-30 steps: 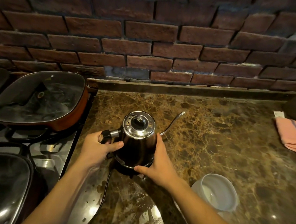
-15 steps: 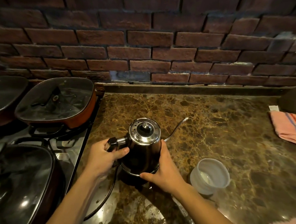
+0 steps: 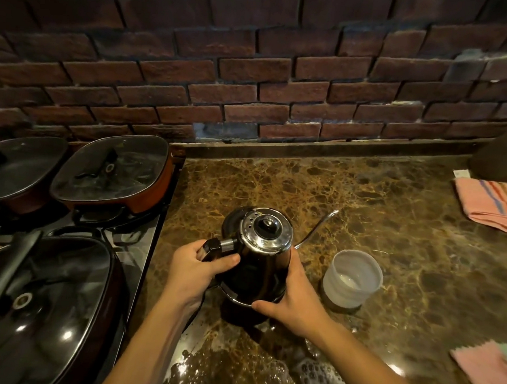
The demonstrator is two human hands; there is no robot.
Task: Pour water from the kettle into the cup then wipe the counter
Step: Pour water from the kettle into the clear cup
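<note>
Your left hand (image 3: 194, 267) is wrapped around the kettle (image 3: 256, 261) handle, thumb over the top: the carrying grip. Your right hand (image 3: 294, 302) lies open-palmed against the kettle's lower right side, fingers curled under near the rim, likely steadying it as it comes off the base. The kettle sits upright, or only just raised; the dark base beneath is hard to separate from it. The thin spout (image 3: 319, 226) points up and right, past the cup (image 3: 352, 278).

The cup stands just right of the kettle, open and nearly empty, so the pour is not begun. You'd want only a short swing right.

Room: the counter (image 3: 393, 231) is open behind and right of the cup. The stove edge and lidded pans (image 3: 109, 172) crowd your left elbow. One pink cloth (image 3: 494, 205) lies far right, another (image 3: 485, 376) near right, handy for wiping.
</note>
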